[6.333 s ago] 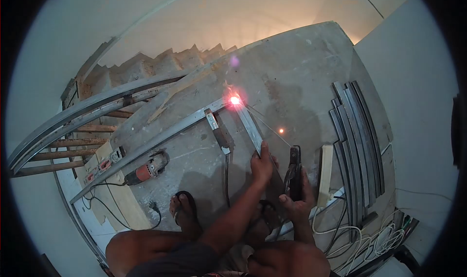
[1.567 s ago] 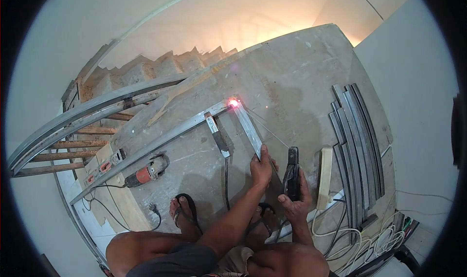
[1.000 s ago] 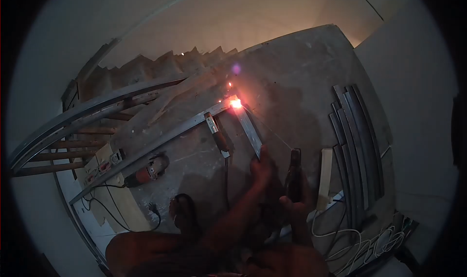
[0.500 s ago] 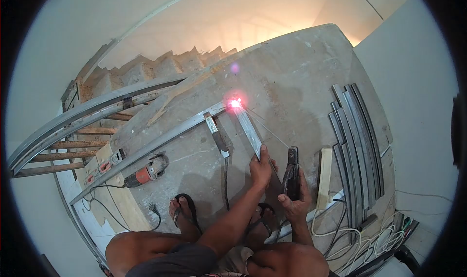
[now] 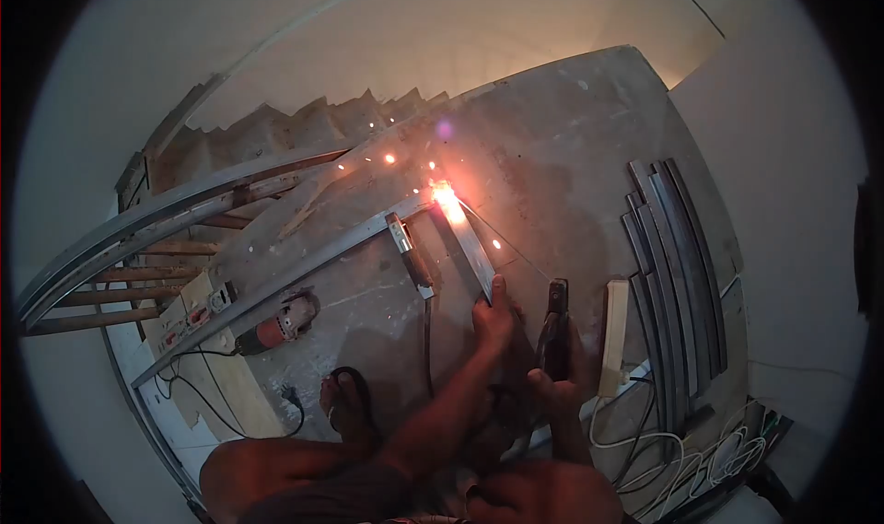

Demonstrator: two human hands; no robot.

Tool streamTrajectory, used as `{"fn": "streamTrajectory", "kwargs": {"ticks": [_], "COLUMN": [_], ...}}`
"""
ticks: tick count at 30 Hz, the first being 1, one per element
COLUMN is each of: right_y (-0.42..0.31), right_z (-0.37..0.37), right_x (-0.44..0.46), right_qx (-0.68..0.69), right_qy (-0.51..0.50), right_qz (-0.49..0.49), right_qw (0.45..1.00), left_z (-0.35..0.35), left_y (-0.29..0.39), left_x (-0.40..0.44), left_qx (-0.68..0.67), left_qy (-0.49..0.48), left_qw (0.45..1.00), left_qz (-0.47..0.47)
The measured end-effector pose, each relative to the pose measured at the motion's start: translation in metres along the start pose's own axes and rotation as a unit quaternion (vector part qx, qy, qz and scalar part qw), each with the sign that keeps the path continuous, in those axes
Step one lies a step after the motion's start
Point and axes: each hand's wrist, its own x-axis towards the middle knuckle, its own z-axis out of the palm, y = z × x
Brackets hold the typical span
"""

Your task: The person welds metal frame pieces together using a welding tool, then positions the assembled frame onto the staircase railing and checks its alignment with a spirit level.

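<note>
My left hand (image 5: pixel 494 323) is closed around the near end of a short metal bar (image 5: pixel 472 248). The bar's far end meets the end of a long metal bar (image 5: pixel 318 252) lying on the floor. A black electrode holder (image 5: pixel 554 335) is in my right hand (image 5: pixel 564 386), and a thin welding rod (image 5: pixel 511 248) runs from it to the joint. Bright orange glare covers that joint, hiding the rod's tip, and sparks fly off it. A ground clamp (image 5: pixel 400 234) grips the long bar just left of the joint, its cable trailing towards me.
An orange angle grinder (image 5: pixel 276 326) lies at the left, near its plug (image 5: pixel 291 396). Several metal bars (image 5: pixel 677 285) are stacked at the right, beside a pale block (image 5: pixel 614 335) and coiled cables (image 5: pixel 727 455). Stairs (image 5: pixel 267 128) and a curved metal railing (image 5: pixel 138 215) lie beyond the floor's left edge.
The small pinkish glow at the joint has become a larger orange glare with flying sparks. The whole picture is darker. Both hands stay almost where they were.
</note>
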Motion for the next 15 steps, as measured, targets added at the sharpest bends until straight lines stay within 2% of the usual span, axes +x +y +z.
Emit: {"fn": "streamTrajectory", "kwargs": {"ticks": [3, 5, 13, 15], "right_y": [-0.004, -0.010, -0.009, -0.009], "right_z": [0.006, 0.009, 0.010, 0.009], "right_x": [0.002, 0.004, 0.003, 0.003], "right_qx": [0.020, 0.003, 0.019, 0.013], "right_qy": [0.016, 0.026, 0.032, 0.032], "right_qz": [0.003, 0.066, 0.080, 0.088], "right_qw": [1.000, 0.997, 0.996, 0.996], "left_z": [0.004, 0.004, 0.004, 0.004], "left_y": [0.006, 0.006, 0.002, 0.018], "left_x": [-0.008, -0.007, -0.003, -0.015], "left_qx": [-0.019, -0.029, -0.050, 0.082], "left_qy": [0.009, 0.003, -0.013, 0.045], "left_qw": [1.000, 0.999, 0.998, 0.996], "left_qz": [0.016, 0.017, 0.032, -0.011]}}
